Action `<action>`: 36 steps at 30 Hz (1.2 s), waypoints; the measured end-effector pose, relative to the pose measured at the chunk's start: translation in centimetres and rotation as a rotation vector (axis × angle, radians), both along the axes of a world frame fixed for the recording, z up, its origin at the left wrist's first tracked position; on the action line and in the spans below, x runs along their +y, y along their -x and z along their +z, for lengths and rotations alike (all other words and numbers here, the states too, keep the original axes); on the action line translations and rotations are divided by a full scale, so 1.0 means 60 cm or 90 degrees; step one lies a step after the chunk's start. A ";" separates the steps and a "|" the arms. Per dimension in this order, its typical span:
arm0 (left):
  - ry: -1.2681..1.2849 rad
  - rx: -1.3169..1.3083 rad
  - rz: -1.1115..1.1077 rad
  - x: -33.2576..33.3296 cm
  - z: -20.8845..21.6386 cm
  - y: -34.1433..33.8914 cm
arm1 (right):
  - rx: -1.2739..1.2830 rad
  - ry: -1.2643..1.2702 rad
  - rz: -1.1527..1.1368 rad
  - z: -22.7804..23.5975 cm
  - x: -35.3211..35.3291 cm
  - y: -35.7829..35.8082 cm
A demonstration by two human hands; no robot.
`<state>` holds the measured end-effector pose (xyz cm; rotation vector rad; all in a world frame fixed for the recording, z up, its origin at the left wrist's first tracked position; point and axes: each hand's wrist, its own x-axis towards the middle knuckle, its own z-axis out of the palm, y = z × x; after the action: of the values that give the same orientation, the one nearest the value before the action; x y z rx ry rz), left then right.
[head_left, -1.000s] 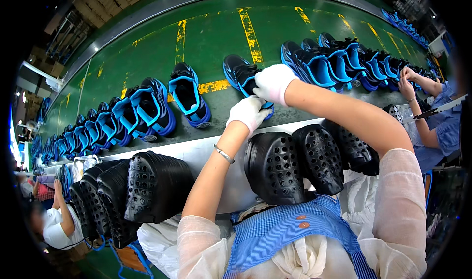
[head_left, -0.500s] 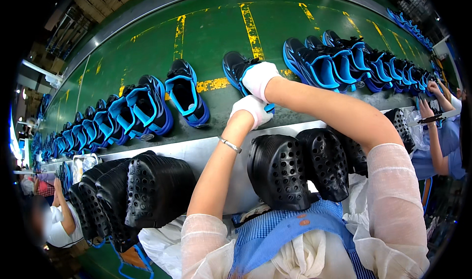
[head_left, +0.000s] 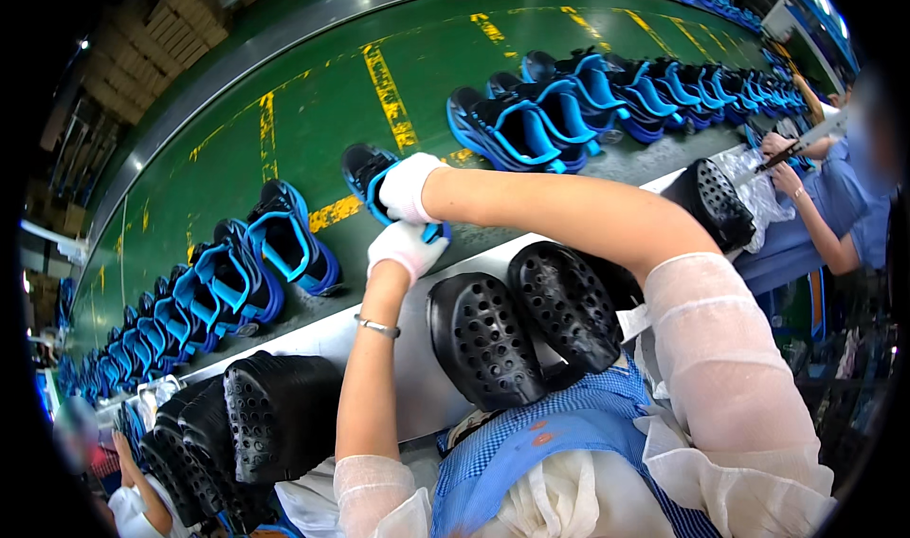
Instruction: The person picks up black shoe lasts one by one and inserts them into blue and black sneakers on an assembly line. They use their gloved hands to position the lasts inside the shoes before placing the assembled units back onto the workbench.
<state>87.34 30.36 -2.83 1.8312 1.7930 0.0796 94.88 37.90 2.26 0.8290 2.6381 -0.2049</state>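
A black and blue sneaker (head_left: 363,170) stands on the green work surface in front of me, its toe pointing away. My right hand (head_left: 408,187), in a white glove, is closed at the sneaker's opening, with its fingertips hidden. At the heel, my left hand (head_left: 408,250), gloved in white too, curls around the back of the shoe. The two hands almost touch. Just left of them another sneaker (head_left: 289,244) of the same kind stands with its opening showing.
Rows of matching sneakers run along the green surface on the left (head_left: 204,291) and right (head_left: 559,111). Stacks of black, perforated, sole-shaped pieces (head_left: 483,339) stand on the metal ledge (head_left: 398,348) before me. Co-workers' hands (head_left: 782,164) are at the far right.
The view has turned, so the sneakers and both hands sit further left in the picture. Both hands stay on the same sneaker.
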 end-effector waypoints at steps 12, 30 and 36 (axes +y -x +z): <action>-0.252 0.171 0.083 -0.043 0.045 0.054 | 0.310 -0.210 -0.291 0.251 -0.120 -0.517; -0.171 -0.082 -0.321 0.123 0.043 -0.190 | 0.261 -0.172 -0.567 0.172 -0.220 -0.755; -0.177 0.102 -0.282 0.105 0.030 -0.144 | 0.252 -0.152 -0.559 0.173 -0.212 -0.763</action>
<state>95.96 36.68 -1.02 2.4567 1.4900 0.0110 140.64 25.19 12.66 2.1855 2.4586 -0.2976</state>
